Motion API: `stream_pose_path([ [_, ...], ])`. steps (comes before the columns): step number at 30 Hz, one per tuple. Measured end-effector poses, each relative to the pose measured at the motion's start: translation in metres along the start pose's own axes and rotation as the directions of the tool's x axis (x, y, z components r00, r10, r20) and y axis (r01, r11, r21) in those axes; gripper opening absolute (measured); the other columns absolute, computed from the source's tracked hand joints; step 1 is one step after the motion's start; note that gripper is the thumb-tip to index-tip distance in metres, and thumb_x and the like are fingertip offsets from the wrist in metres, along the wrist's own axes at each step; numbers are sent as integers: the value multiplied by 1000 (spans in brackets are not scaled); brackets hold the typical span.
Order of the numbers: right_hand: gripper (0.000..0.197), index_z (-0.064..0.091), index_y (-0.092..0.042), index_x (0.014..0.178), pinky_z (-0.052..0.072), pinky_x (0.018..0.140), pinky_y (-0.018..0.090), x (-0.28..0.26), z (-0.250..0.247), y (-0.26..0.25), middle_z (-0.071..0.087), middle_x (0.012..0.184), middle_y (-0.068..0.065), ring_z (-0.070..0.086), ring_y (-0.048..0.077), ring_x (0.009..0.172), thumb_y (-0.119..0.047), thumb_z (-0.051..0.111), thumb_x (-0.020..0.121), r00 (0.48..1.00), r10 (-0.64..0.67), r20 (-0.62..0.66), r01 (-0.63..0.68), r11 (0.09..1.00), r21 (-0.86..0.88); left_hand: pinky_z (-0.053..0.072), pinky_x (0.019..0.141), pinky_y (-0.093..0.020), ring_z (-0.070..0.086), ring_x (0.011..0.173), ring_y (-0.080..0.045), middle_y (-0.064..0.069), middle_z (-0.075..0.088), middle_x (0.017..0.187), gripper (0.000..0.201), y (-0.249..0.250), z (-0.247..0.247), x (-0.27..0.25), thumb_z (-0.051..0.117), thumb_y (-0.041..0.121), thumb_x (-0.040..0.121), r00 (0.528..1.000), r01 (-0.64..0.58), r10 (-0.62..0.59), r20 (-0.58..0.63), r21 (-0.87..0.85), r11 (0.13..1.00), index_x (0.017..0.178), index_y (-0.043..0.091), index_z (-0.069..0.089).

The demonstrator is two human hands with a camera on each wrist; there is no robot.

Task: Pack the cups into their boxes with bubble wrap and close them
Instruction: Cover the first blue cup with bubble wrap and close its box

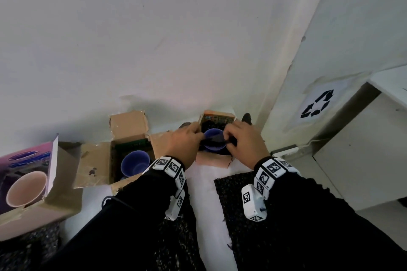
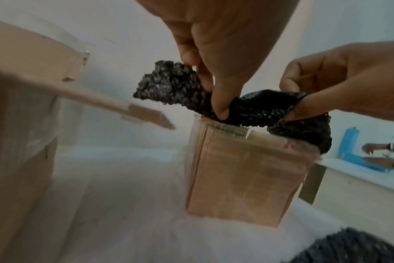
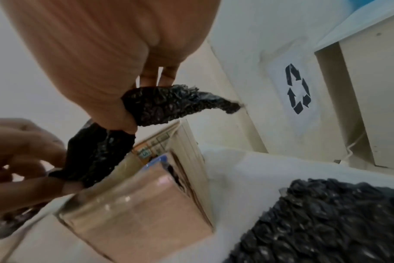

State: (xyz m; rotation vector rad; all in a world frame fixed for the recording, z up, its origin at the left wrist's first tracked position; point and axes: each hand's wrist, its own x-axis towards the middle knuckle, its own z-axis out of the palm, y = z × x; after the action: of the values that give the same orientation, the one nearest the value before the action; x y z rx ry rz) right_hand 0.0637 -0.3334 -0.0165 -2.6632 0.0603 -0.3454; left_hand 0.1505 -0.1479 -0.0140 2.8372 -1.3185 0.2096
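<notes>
At far left on the white table (image 1: 204,187), a printed pink box (image 1: 33,182) lies tilted with its flaps open; a pink cup (image 1: 26,189) sits inside it, mouth toward me. Right of it stands an open brown box (image 1: 123,149) with its flaps folded outward. It holds a blue cup (image 1: 134,164), with dark wrap lining the inner wall.

Next comes my left hand (image 1: 184,142). Its thumb and fingers pinch one end of a strip of black bubble wrap (image 2: 254,108) directly above the third box (image 2: 243,178). My left fingertips (image 2: 220,110) press the strip down at the box's rim.

This third box stands upright near the wall, top flaps open. A second blue cup (image 1: 213,142) sits inside it, mouth up, with black wrap around it. The held strip crosses over the cup's mouth.

My right hand (image 1: 244,141) pinches the other end of the same strip between thumb and fingers; a loose tail of wrap (image 3: 191,103) sticks out past the grip. Both hands are therefore closed on the strip, one on each side of the box opening.

Nearer to me on the right, a flat sheet of black bubble wrap (image 1: 237,204) lies on the table. At far right, a paper sign with a recycling symbol (image 1: 317,104) is fixed to the wall.
</notes>
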Motion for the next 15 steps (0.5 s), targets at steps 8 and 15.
stream_pose_path([
  [8,36,70,-30,83,33,83,40,-3,27,8,67,80,-9,56,18,83,-36,36,76,961,-114,252,185,943,-277,45,57,-35,54,68,-25,-3,58,74,24,1,31,-5,49,27,81,971,-238,236,-42,-47,970,72,14,68],
  [15,44,73,-27,78,27,87,45,-8,32,12,57,90,-5,42,22,94,-40,31,83,955,-129,268,231,889,-395,39,87,-44,49,102,-29,-4,56,99,37,4,32,-16,42,42,88,986,-155,156,-65,32,987,75,20,70],
])
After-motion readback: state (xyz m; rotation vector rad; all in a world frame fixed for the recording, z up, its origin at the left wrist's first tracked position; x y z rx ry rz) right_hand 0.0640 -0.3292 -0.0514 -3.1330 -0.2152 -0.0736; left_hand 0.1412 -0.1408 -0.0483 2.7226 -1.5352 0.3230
